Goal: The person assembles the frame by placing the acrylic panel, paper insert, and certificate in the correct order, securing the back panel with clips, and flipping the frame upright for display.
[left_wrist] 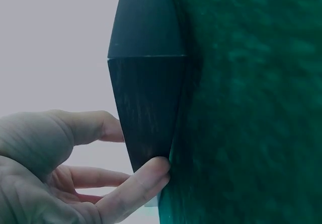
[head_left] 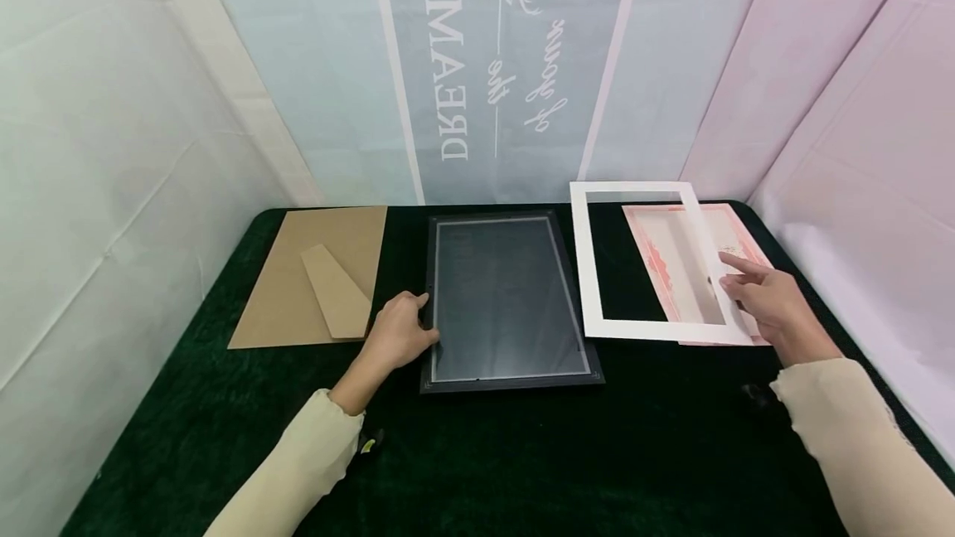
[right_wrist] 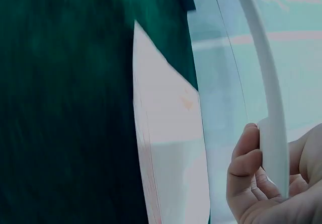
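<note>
A black picture frame (head_left: pixel 511 388) with a clear pane lies on the dark green cloth. My left hand (head_left: pixel 399 328) is at its left edge; in the left wrist view the thumb touches the front and a finger (left_wrist: pixel 151 176) lies against the dark side face. At the right, my right hand (head_left: pixel 772 301) pinches the right side of a white picture mat (head_left: pixel 582 259), an open rectangle, between thumb and fingers. The mat is raised and tilted over a pink-bordered sheet (head_left: pixel 649 251). From the right wrist, the white mat (right_wrist: pixel 271 108) appears nearly edge-on.
On the left lies a brown backing board (head_left: pixel 313 230) with a tapered brown stand piece (head_left: pixel 336 292) on it. White and pale blue cloth walls (head_left: pixel 343 65) with mirrored lettering enclose the table's back and sides. Green cloth (head_left: pixel 537 471) covers the table.
</note>
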Demonstrator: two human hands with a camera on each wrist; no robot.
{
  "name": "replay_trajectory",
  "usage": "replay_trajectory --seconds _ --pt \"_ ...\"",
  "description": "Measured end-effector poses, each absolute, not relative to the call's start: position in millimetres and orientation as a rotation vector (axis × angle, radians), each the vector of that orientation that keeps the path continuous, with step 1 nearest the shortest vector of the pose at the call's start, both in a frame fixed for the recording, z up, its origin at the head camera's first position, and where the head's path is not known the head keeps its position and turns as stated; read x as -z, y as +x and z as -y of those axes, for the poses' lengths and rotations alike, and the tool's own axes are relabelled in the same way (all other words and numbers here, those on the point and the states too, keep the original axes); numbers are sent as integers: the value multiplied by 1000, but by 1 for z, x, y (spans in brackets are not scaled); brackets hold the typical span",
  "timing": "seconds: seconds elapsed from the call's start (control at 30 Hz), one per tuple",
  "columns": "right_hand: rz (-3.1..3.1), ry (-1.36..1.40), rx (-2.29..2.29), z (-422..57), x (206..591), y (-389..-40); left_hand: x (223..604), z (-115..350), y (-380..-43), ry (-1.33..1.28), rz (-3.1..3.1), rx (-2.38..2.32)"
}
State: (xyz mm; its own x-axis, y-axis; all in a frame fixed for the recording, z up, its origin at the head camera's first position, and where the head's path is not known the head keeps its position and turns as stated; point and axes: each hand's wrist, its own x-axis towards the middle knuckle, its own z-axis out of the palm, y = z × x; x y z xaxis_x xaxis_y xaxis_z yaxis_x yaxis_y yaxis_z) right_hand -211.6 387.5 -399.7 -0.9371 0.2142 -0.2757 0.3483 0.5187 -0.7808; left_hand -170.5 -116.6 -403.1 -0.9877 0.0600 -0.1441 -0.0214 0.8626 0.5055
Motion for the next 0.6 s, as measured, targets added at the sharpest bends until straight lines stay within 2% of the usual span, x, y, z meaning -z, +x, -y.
replay_trajectory --seconds 0.23,0.6 --pt "-2549 306 1456 -364 402 -209 402 107 -175 26 -2855 -762" --pt "-2537 300 1459 -351 409 -205 405 101 -178 58 -2849 -778"
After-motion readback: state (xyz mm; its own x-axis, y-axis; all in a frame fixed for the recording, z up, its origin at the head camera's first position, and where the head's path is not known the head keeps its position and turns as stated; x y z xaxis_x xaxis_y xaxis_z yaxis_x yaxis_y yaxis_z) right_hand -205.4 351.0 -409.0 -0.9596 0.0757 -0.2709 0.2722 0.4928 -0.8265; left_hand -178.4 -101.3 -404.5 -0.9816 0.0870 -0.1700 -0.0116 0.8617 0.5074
